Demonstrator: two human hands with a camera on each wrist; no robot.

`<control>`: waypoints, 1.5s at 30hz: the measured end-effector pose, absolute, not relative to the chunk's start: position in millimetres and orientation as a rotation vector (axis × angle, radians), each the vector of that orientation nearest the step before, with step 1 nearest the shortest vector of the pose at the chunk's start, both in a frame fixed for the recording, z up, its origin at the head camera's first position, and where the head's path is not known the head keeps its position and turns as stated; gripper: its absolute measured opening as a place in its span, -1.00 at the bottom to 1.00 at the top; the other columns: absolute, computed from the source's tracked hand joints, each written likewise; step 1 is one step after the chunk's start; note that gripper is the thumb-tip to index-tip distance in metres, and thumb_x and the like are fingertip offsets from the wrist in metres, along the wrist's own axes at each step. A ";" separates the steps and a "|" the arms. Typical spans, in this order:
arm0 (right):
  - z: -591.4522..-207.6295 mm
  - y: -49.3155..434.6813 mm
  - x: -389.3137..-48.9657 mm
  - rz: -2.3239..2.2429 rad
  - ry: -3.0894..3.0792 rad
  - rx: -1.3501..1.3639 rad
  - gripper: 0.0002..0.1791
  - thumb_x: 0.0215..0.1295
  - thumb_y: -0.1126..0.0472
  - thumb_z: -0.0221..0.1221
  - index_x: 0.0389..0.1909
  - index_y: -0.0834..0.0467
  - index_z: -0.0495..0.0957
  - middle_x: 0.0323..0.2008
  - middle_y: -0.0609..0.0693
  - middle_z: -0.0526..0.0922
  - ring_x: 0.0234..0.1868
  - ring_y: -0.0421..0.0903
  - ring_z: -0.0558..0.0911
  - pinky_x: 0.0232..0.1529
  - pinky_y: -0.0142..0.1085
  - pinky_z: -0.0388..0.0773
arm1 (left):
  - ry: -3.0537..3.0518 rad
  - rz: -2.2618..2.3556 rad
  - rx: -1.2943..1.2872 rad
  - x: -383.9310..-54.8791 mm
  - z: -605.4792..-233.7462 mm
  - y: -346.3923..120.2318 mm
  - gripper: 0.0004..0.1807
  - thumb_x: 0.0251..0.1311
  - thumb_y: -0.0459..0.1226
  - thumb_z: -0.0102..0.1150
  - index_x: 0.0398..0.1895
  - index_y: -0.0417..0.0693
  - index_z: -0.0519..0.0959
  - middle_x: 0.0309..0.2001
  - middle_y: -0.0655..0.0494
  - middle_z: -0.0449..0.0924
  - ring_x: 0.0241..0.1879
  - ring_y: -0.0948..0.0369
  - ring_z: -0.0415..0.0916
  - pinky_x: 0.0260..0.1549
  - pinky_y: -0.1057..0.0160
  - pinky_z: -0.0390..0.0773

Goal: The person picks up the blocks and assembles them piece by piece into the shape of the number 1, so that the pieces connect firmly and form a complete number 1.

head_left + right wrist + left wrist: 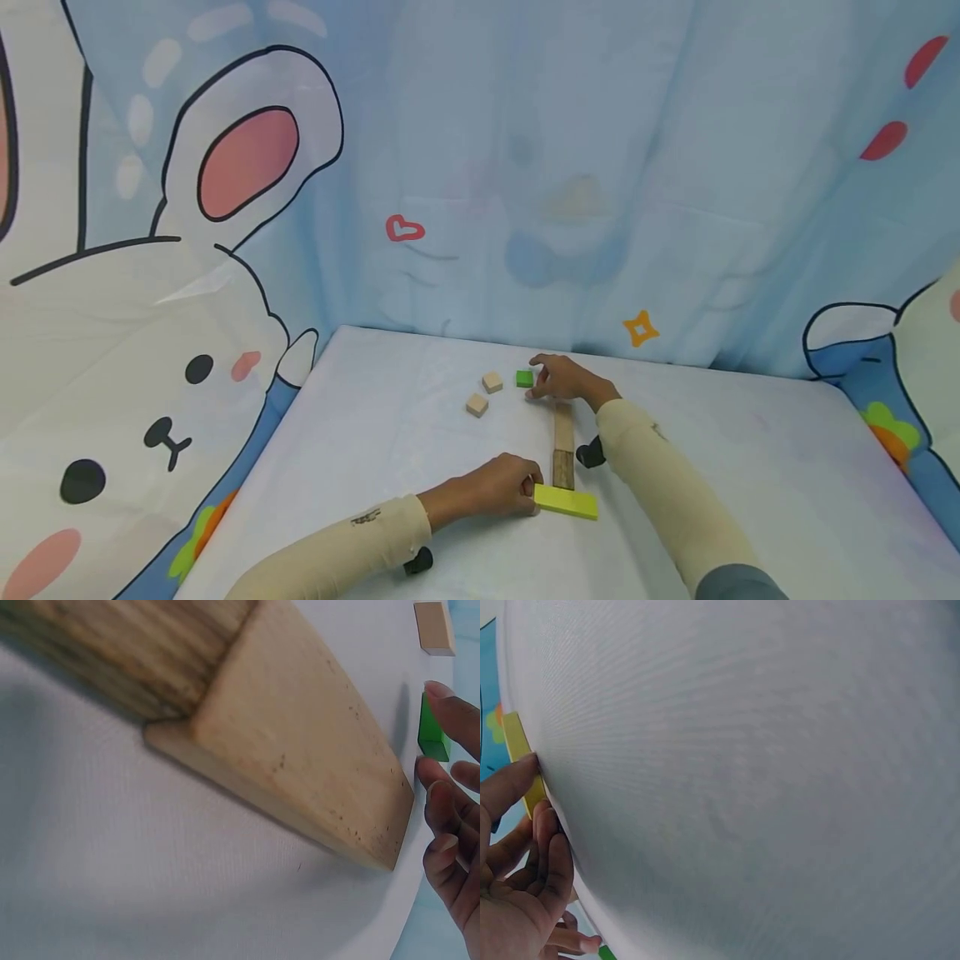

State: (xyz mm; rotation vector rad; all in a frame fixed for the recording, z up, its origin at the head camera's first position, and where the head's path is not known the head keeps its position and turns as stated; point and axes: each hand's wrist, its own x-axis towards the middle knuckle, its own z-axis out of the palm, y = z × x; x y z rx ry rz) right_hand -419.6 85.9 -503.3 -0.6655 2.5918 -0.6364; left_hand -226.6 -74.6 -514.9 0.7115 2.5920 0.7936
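Observation:
My left hand (498, 487) pinches the left end of a long yellow block (567, 502), which lies crosswise at the near end of two wooden blocks. In the left wrist view, thumb and fingertips meet the yellow block (516, 739) from two sides. My right hand (566, 379) is at the far side, thumb and forefinger parted right beside a small green block (523, 379). From the right wrist, the green block (433, 727) shows between those fingertips. A light wooden block (563, 427) and a darker, grained one (562, 470) lie end to end.
Two small pale wooden cubes, a farther cube (492, 382) and a nearer cube (477, 405), lie left of the green block. A white cloth covers the table (360, 417). A blue printed curtain (480, 167) rises behind its far edge.

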 end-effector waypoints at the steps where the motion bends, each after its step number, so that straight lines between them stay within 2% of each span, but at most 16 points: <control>1: -504.3 85.7 -419.8 -0.630 2.594 -0.669 -0.19 0.25 0.02 0.37 0.43 0.24 0.29 -0.18 0.05 0.63 -0.22 -0.08 0.55 -0.19 -0.22 0.49 | 2.590 0.794 0.713 -226.5 -514.6 -74.4 -0.69 0.15 -0.28 0.45 -0.05 -0.13 0.65 -0.45 0.31 0.51 -0.47 0.46 0.38 -0.40 0.51 0.43; 8: -505.0 81.6 -416.8 -0.586 2.612 -0.661 -0.25 0.28 0.01 0.35 0.40 0.22 0.33 -0.11 0.09 0.62 -0.16 -0.05 0.54 -0.13 -0.18 0.49 | 2.593 0.774 0.728 -226.5 -514.4 -74.1 -0.68 0.15 -0.27 0.45 -0.04 -0.13 0.65 -0.44 0.31 0.52 -0.46 0.47 0.38 -0.39 0.53 0.43; 26: -507.5 79.1 -418.5 -0.542 2.699 -0.733 -0.50 0.34 0.11 0.30 0.24 0.19 0.52 -0.13 0.09 0.66 -0.13 -0.04 0.60 -0.01 -0.03 0.54 | 2.602 0.770 0.742 -226.4 -512.8 -73.3 -0.68 0.13 -0.28 0.46 -0.04 -0.12 0.66 -0.44 0.30 0.54 -0.46 0.47 0.39 -0.40 0.53 0.43; 45: -506.1 74.8 -418.3 -0.513 2.687 -0.755 -0.54 0.36 0.16 0.27 0.21 0.25 0.51 -0.07 0.14 0.64 -0.03 0.02 0.59 0.11 0.02 0.50 | 2.597 0.787 0.720 -227.9 -515.7 -75.1 -0.68 0.14 -0.28 0.45 -0.04 -0.13 0.65 -0.44 0.30 0.53 -0.46 0.46 0.38 -0.41 0.52 0.43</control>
